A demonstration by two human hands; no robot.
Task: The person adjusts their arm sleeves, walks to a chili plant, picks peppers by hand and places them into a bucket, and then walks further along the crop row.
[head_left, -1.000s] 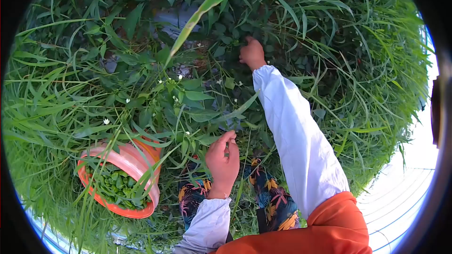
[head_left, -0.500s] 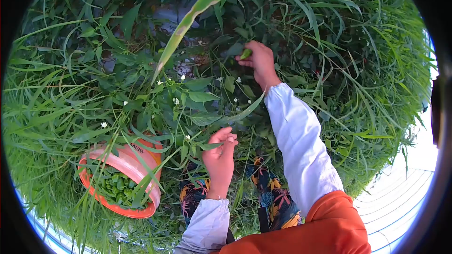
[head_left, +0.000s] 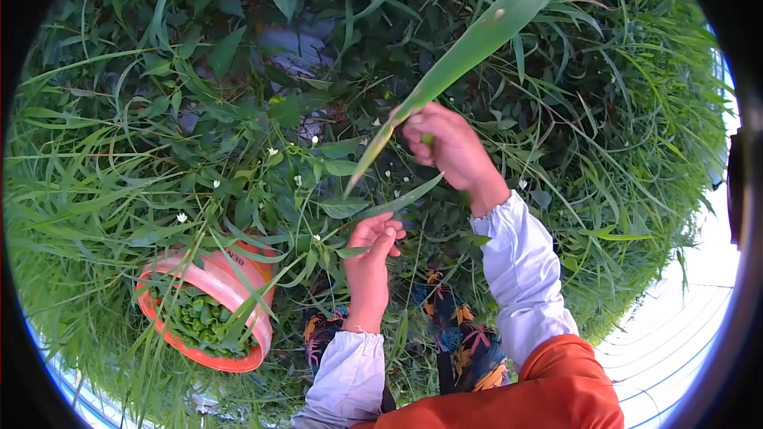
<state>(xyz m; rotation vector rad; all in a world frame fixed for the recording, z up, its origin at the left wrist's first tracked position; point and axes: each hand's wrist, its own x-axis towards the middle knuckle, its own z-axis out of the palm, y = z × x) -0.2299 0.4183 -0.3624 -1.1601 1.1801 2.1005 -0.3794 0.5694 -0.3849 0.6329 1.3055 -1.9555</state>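
Note:
My right hand (head_left: 451,147) is closed on a green pepper (head_left: 427,139), only a small part of which shows between the fingers. A long leaf blade (head_left: 477,40) hangs in front of the fingertips. Lower down, my left hand (head_left: 369,262) is held with its fingers curled and the thumb pressed against them. Whatever it may hold is hidden. It is close to the leaves of a pepper plant with white flowers (head_left: 316,237). To the left, an orange bucket (head_left: 258,268) leans on its side in the grass, with many green peppers (head_left: 208,318) inside.
Dense grass (head_left: 636,151) and leafy pepper plants surround both hands. Pale sheeting (head_left: 298,52) shows through gaps in the foliage. My patterned trouser legs (head_left: 449,318) are below the hands. Grass blades cross the bucket's mouth.
My right hand has drawn back from the foliage toward me and slightly right, with the green pepper in it. My left hand has barely moved. The long leaf blade has shifted right.

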